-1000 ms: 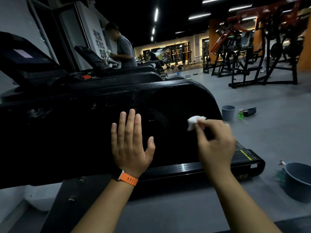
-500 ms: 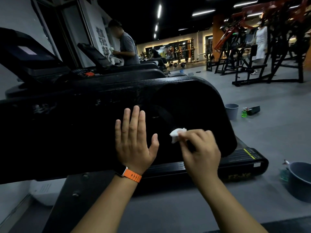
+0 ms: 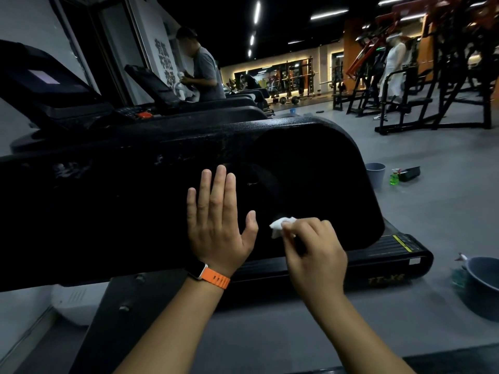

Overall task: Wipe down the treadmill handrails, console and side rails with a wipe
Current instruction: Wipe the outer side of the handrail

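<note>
A wide black treadmill handrail panel [image 3: 121, 201] runs across the view at chest height. My left hand [image 3: 218, 225] lies flat on its side face, fingers spread, with an orange watch strap on the wrist. Just to its right, my right hand [image 3: 313, 252] pinches a small crumpled white wipe [image 3: 280, 225] against the lower part of the panel. The console [image 3: 46, 82] with its dim screen rises at the upper left. The treadmill's deck and side rail [image 3: 383, 252] show below the panel's rounded end.
A grey bucket [image 3: 374, 174] and a green spray bottle [image 3: 394, 178] stand on the floor beyond the panel. A grey basin [image 3: 483, 284] sits at the right edge. A person [image 3: 205, 74] stands at another treadmill; another person [image 3: 391, 71] walks by the weight machines.
My right hand has carried the wipe leftward and down along the panel, toward my left hand. My left hand has stayed flat on the panel.
</note>
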A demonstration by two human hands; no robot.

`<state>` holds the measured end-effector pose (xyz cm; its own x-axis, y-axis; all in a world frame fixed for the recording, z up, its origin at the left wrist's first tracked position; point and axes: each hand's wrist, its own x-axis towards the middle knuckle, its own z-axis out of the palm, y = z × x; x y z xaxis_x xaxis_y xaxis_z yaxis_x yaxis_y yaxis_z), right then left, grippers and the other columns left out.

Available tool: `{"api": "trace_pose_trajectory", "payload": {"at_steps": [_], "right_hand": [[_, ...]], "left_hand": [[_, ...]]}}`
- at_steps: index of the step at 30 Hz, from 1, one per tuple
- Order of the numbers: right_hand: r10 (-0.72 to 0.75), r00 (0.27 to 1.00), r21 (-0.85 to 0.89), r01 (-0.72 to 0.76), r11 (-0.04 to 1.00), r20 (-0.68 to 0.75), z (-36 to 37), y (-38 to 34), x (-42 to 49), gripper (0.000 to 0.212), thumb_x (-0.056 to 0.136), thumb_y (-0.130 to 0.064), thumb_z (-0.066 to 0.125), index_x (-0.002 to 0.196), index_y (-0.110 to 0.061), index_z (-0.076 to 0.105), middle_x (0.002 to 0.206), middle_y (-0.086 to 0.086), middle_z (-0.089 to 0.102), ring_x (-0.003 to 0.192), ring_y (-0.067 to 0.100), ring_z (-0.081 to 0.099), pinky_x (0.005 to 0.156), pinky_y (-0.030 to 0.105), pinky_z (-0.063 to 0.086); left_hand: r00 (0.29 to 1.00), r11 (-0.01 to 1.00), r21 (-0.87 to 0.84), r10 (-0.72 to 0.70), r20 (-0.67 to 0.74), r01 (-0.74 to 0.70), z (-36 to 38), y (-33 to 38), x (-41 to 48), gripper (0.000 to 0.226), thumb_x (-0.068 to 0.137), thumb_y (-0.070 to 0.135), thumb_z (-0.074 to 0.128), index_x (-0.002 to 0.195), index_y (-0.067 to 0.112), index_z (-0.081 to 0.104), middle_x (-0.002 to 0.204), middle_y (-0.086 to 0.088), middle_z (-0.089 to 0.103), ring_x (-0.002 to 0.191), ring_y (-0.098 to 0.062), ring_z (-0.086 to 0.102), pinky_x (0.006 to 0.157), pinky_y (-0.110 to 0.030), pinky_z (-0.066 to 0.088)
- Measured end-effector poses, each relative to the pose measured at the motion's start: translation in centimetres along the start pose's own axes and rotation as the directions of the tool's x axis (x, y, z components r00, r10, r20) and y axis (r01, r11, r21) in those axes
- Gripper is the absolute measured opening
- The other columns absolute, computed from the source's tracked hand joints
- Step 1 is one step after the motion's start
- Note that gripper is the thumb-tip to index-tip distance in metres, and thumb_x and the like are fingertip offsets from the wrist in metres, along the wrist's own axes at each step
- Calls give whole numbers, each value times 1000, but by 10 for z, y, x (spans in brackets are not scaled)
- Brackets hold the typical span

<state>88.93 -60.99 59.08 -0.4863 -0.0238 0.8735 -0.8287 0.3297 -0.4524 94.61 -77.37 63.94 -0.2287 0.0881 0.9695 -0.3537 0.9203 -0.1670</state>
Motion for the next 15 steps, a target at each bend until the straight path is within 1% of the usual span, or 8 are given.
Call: {"api": "trace_pose_trajectory", "payload": {"at_steps": [1, 4, 5, 6, 9, 10, 13, 15], "right_hand": [[-2, 1000, 0, 2, 1000, -11, -1, 4, 0, 3, 93, -20, 72, 95, -22, 73, 92, -8, 67, 78, 21, 55, 65, 30, 46], [207, 958, 71, -197, 978, -200, -7, 20, 6, 14, 86, -5, 83, 92, -15, 76, 95, -2, 63, 83, 23, 53, 74, 12, 36], [228, 953, 67, -219, 973, -198, -5, 21, 3, 15, 84, -4, 84, 92, -13, 76, 95, -1, 62, 84, 23, 52, 73, 12, 35], [193, 970, 29, -191, 981, -150, -2, 17, -3, 13, 85, -6, 83, 91, -14, 75, 94, -1, 61, 83, 23, 51, 70, 17, 38], [-49, 998, -48, 50, 998, 25, 1, 14, -17, 2, 91, -18, 73, 91, -18, 76, 91, -6, 64, 79, 22, 52, 60, 37, 47], [-62, 998, -42, 62, 997, 13, -1, 19, -14, 3, 92, -18, 73, 92, -18, 76, 91, -5, 65, 79, 23, 52, 62, 36, 46], [59, 987, -7, -61, 998, -150, -9, 29, -1, 8, 90, -13, 75, 97, -15, 77, 94, -3, 67, 80, 24, 54, 70, 25, 40], [18, 997, -43, -21, 999, -78, -6, 26, -10, 10, 90, -11, 72, 97, -16, 77, 96, -4, 68, 80, 24, 54, 68, 29, 44]], "left_hand": [[1000, 1000, 1, -2, 0, 2, 0, 0, 0, 64, 102, 42, 42, 153, 3, 39, 162, -15, 37, 154, -33, 28, 124, -55, 21], [1000, 1000, -2, -8, -3, 8, 0, 0, 0, 64, 102, 42, 43, 153, 3, 40, 161, -15, 37, 154, -33, 28, 124, -55, 22], [1000, 1000, -7, -7, -1, 7, 0, 0, 0, 64, 102, 42, 43, 153, 3, 40, 161, -15, 37, 154, -33, 28, 124, -55, 22], [1000, 1000, -12, -4, 0, 4, 0, 1, 0, 64, 102, 42, 43, 153, 3, 40, 161, -15, 37, 154, -33, 28, 124, -55, 22], [1000, 1000, -8, -4, -2, 4, 0, 1, 0, 64, 102, 42, 43, 153, 3, 39, 162, -15, 37, 154, -33, 28, 124, -55, 22], [1000, 1000, -5, -6, -3, 6, 1, 0, -1, 64, 102, 41, 43, 153, 3, 39, 162, -15, 37, 154, -33, 28, 124, -55, 22], [1000, 1000, 0, -8, -6, 8, 0, 1, 0, 65, 101, 41, 44, 153, 3, 39, 161, -15, 37, 154, -33, 29, 124, -55, 22], [1000, 1000, -5, -6, -3, 6, 0, 1, 0, 65, 101, 41, 44, 153, 3, 39, 162, -15, 37, 154, -33, 28, 123, -56, 23]]}}
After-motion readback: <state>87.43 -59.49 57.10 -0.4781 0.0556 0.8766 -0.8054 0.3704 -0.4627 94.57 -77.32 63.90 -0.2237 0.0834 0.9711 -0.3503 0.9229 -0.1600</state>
